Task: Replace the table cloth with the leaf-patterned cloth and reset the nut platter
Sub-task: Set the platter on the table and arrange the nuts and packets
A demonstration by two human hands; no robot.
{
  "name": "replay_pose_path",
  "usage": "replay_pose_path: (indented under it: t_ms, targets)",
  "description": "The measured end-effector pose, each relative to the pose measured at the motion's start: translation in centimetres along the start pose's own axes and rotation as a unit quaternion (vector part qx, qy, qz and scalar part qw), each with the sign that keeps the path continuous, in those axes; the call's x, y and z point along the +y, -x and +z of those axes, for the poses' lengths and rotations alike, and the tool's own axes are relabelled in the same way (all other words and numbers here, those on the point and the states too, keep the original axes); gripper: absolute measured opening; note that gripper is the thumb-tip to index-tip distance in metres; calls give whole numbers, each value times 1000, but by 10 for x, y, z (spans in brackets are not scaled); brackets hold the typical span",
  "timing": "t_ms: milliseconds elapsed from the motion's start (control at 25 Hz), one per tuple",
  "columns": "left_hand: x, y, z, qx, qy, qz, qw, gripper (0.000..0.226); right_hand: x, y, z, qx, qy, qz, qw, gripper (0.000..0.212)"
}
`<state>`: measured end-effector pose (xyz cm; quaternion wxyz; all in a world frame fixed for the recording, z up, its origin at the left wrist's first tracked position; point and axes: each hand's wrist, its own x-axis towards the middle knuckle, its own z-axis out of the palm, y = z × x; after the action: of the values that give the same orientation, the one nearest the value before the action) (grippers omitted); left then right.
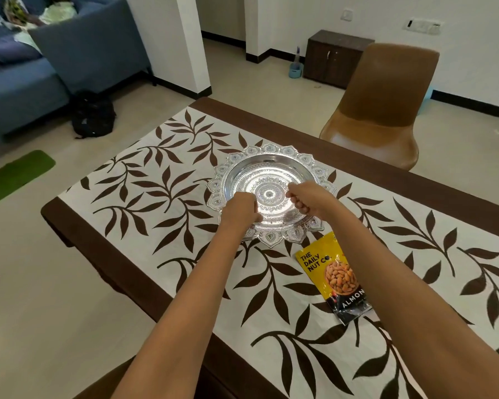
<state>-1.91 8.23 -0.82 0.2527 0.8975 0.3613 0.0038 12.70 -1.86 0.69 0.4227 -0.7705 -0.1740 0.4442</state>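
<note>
Nearest you, just this side of the platter and to its right, the almond packet (333, 279) lies flat on the leaf-patterned cloth (144, 203). Your left hand (239, 208) hangs over the platter's near-left rim, curled into a fist with nothing showing in it. Your right hand (308, 200) is over its right side, fingers curled the same way. The silver platter (271, 168) rests on the cloth, which covers the wooden table (98, 244). Beyond the platter to the right stands a brown chair (383, 105). Far left are a black backpack (92, 115) and a blue sofa (69, 53).
</note>
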Motion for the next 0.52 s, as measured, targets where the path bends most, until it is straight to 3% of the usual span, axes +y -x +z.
replay_pose_path:
  t_ms: [120,360,520]
  targets:
    - [6,-4,2,-28,-69,-4,997,23,5,1,1,-1,133,-60,989,30]
    - [10,-5,7,-16,-128,-9,992,20,5,1,24,-18,354,-117,928,20]
    - [8,0,8,-14,-171,21,985,22,9,-4,42,7,401,-128,907,21]
